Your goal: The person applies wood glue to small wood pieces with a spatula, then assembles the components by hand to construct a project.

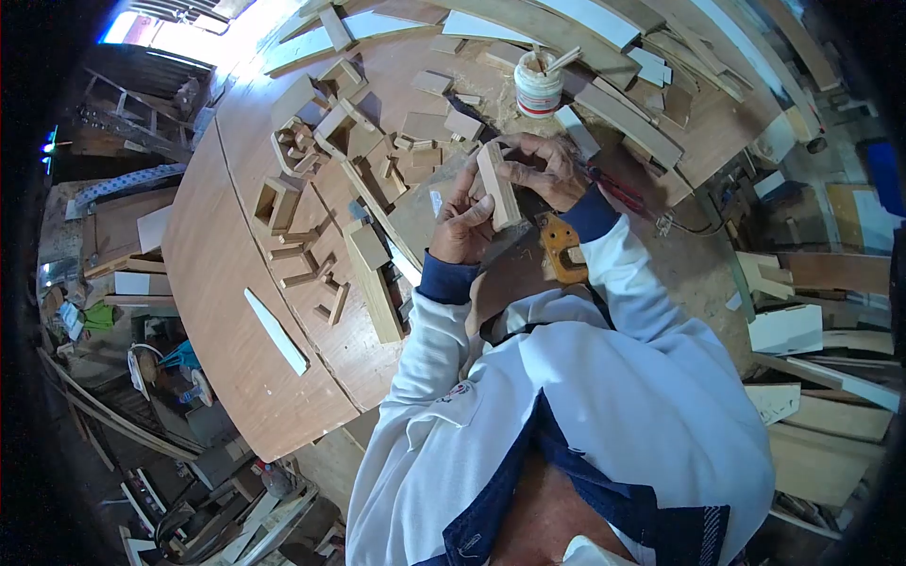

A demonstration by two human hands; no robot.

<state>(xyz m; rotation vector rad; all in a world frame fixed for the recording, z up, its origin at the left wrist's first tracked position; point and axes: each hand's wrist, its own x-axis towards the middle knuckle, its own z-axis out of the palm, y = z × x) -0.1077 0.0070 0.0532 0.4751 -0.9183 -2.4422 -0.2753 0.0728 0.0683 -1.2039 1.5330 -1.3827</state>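
A small pale block of wood [498, 187] is held between my two hands over the near side of the table. My left hand [462, 219] grips its left side, thumb laid across the lower part. On the upper right, my right hand [552, 168] has its fingers closed at the block's edge; some fingertips are hidden behind it. Just beyond my right hand stands an open white jar [539, 90] with a red label and sticks in it. Red-handled pliers [615, 189] lie right of that hand. A yellowish handsaw handle [563, 250] sits below it.
Several small wooden frames and boxes, one of them an open box [277, 205], spread over the table [212, 311] to the left. A white pointed strip [276, 330] lies nearer its left edge. Long boards [628, 118] line the far right; offcuts [785, 330] pile up at right.
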